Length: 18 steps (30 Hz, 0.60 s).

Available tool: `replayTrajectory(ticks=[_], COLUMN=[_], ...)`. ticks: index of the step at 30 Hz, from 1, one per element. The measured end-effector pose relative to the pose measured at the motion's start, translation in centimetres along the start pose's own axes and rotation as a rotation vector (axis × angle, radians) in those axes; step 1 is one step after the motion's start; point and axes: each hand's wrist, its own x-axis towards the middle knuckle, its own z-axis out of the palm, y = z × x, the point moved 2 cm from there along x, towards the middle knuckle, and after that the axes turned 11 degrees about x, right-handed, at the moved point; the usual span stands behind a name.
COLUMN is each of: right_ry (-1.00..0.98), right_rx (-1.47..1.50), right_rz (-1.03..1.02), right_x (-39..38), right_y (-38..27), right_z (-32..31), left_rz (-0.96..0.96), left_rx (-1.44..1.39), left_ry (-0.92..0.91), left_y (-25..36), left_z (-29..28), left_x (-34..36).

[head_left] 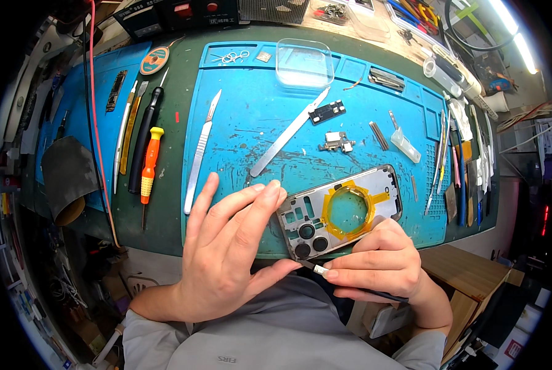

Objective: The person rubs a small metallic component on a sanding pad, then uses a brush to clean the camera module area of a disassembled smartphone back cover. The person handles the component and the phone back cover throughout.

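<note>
The silver phone frame [384, 179] lies slanted at the mat's near edge. A large round opening ringed with yellow film [330, 216] takes up its middle, and black camera rings [306, 231] sit at its near left corner. My left hand [226, 253] steadies the left end, fingertips by the upper corner and thumb by the lower one, the other fingers spread. My right hand [384, 265] pinches a thin black-handled blade tool [318, 268]. Its tip meets the frame's near left corner, close to my left thumb. The right knuckles rest against the frame's near edge.
On the blue mat [239, 123] lie a scalpel [203, 154], a flat metal spudger [288, 135], small phone parts [337, 142] and a clear plastic box [303, 65]. An orange screwdriver [151, 163] is to the left; several tools [467, 160] line the right edge. A cable [95, 123] hangs at left.
</note>
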Motion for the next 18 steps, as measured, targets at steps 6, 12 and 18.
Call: replayTrajectory(ticks=[6,12,18], right_ry=[0.019,0.018,0.064], right_rx=[-0.074,-0.067,-0.08], right_rz=[-0.004,0.016,0.031], right_x=[-0.1,0.0,-0.8], right_y=[-0.3,-0.7,-1.2], right_z=[0.5,0.4,1.5], left_rz=[0.027,0.024,0.016], left_rx=[0.021,0.001,-0.011], left_ry=[-0.007,0.002,0.012], left_y=[-0.3,-0.2,-0.1], left_z=[0.1,0.1,0.1], left_x=[-0.1,-0.1,-0.1])
